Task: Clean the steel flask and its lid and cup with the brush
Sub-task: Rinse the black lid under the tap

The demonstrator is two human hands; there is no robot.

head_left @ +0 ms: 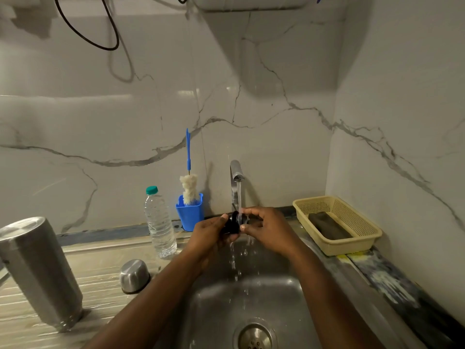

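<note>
Your steel flask (37, 270) stands on the counter (100, 258), far left. Steel cup (134, 275) sits mouth-down just right of it. Black lid (232, 222) is on edge under the tap stream (239, 195). Brush (188, 182), blue handle w/ white bristles, stands head-down in a blue holder (190, 215).

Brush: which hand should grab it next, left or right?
Left, probably. The brush stands in its holder just behind the left hand; the right hand would have to cross the tap stream, and it grips the lid too.

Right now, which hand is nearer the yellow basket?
Right. The right hand pinches the lid left of the yellow basket; the left hand grips the lid's far side.
</note>
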